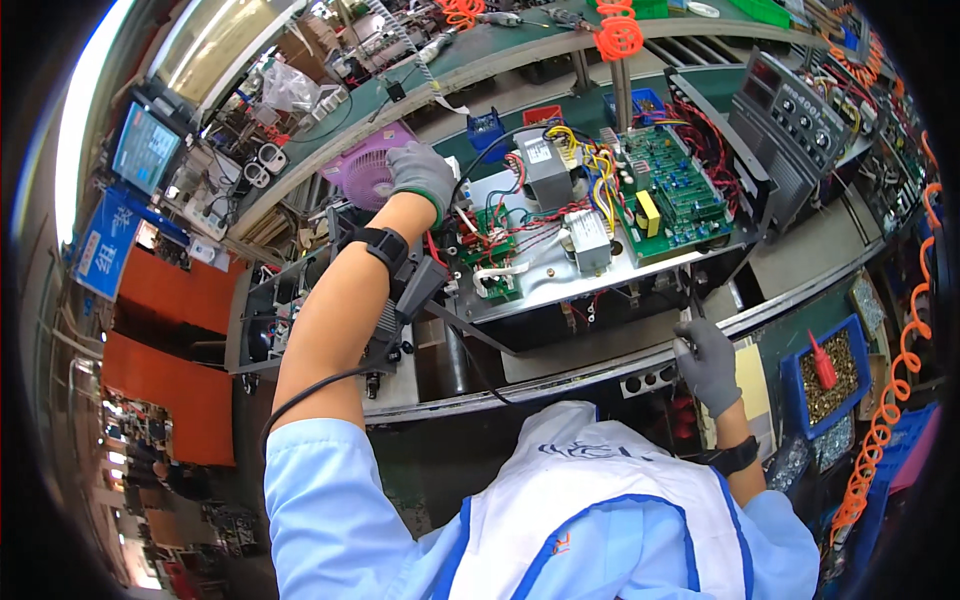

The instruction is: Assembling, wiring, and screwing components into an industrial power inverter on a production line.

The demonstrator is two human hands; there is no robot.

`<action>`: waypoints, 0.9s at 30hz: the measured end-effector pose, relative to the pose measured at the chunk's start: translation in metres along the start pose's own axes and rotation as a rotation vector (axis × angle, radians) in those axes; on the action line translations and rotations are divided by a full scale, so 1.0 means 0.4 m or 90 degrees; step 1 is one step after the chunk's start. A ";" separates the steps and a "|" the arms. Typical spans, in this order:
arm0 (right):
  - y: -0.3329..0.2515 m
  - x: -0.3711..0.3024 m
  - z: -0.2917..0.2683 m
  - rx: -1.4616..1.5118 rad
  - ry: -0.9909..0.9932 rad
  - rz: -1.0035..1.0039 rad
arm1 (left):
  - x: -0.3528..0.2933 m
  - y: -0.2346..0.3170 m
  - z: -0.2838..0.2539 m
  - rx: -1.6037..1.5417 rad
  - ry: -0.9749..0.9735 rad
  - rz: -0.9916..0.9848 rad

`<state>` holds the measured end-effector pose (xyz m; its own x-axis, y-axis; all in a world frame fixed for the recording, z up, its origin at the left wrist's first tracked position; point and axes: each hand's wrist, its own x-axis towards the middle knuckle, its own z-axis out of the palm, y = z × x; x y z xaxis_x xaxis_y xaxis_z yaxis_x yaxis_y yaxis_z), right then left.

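Note:
An opened electronic unit's metal chassis [540, 285] lies across the work line in front of me. On it sit a large transformer [545, 172], a smaller transformer [588, 240], a green circuit board [675, 190] and bundles of coloured wires. My left hand [420, 175], in a grey glove, is at the chassis's far left corner, beside a purple fan [365, 165]; its fingertips are hidden. At the near edge, my gloved right hand [708, 365] is closed with curled fingers. A slim dark rod rises just beyond it, but what the fingers grip is unclear.
To the right stands another unit with a dark knobbed front panel [795, 115]. A blue tray [830, 380] of small brass-coloured parts holds a red bottle [822, 362]. Orange coiled hose [885, 420] hangs at the right. A lit screen [147, 148] stands far left.

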<state>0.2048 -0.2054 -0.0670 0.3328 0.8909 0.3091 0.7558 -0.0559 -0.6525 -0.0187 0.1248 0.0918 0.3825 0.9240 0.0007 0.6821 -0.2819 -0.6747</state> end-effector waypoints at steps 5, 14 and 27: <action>-0.062 0.012 -0.001 0.094 0.012 -0.034 | 0.039 -0.005 -0.008 -0.042 -0.047 -0.022; -0.101 -0.006 0.037 0.129 -0.044 -0.127 | 0.046 0.014 -0.016 -0.032 -0.078 0.041; -0.177 0.064 0.017 0.267 -0.157 -0.068 | -0.019 -0.137 0.092 -1.077 -0.224 -0.168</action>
<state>0.1559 -0.1755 -0.0176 0.0841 0.9646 0.2499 0.4691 0.1829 -0.8640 -0.0819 0.1429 0.1015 0.1785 0.9281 -0.3267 0.6281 0.1481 0.7639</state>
